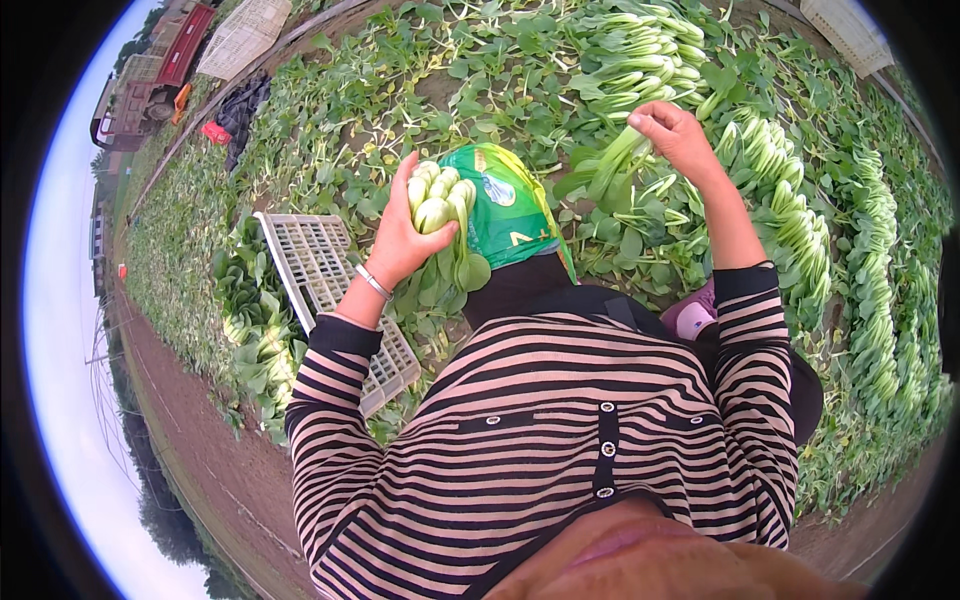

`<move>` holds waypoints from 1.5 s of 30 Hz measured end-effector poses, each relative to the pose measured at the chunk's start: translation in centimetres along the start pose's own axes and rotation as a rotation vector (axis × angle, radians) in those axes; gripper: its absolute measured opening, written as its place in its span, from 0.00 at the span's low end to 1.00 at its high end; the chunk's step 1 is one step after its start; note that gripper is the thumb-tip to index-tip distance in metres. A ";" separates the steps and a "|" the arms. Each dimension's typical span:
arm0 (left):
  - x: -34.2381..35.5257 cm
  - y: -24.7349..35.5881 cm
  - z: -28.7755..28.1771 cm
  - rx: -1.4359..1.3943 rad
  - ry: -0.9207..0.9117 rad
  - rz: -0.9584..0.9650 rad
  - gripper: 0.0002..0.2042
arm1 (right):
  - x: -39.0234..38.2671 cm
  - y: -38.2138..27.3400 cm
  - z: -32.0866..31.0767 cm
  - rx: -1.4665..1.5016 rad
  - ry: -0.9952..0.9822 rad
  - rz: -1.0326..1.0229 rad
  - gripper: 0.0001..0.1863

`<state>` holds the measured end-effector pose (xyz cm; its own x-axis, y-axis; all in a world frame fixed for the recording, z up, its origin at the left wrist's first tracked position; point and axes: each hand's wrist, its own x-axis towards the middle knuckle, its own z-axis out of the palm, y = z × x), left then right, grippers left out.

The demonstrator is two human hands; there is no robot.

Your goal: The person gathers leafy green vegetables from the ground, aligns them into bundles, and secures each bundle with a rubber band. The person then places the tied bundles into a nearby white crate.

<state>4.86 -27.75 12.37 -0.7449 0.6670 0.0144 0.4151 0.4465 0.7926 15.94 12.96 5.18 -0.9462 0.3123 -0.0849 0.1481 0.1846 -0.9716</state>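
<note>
My left hand is closed round a bunch of bok choy, pale stem bases up and green leaves hanging below. A bracelet circles that wrist. To the right and farther out, my right hand pinches a single bok choy by its pale base, its leaves drooping toward the left. Between the two hands a green and yellow plastic sack covers my leg. Just beyond the right hand lies a pile of cut bok choy.
A cream plastic crate leans left of my left arm, beside more bok choy. Rows of cut bok choy run along the right. Leafy litter covers the ground. Farther off are another crate, dark cloth and a red vehicle.
</note>
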 end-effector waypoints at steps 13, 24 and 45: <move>0.3 -0.6 -1.4 -0.035 -0.064 -0.007 0.51 | -2.4 -1.7 14.5 -0.317 -0.280 -0.234 0.24; 0.1 -1.6 -1.2 -0.087 -0.052 0.022 0.50 | -6.0 -10.6 15.2 0.418 -0.510 0.118 0.23; 0.8 -1.2 -2.5 -0.260 -0.284 -0.044 0.56 | -7.8 -7.3 22.6 0.721 -0.286 0.077 0.19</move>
<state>2.43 -29.23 12.92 -0.5694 0.8057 -0.1636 0.2129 0.3367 0.9172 15.71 -11.83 7.91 -0.9927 0.0289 -0.1168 0.0859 -0.5098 -0.8560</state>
